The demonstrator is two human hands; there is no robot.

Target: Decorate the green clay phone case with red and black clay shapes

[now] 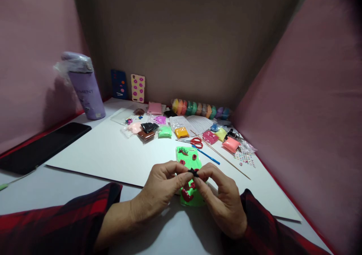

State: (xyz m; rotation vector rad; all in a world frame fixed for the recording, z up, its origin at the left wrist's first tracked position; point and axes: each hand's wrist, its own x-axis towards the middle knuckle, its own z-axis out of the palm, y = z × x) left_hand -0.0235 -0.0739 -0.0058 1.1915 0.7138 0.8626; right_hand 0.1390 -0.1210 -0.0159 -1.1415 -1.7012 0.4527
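Clay [194, 171] pinched; left hand [160, 191], right hand [223, 202] curled.

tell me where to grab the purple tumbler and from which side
Probably around the smooth purple body of the tumbler, below the plastic-wrapped lid, whose wrap looks loose. Come from its right: it stands upright close to the pink wall on its left.
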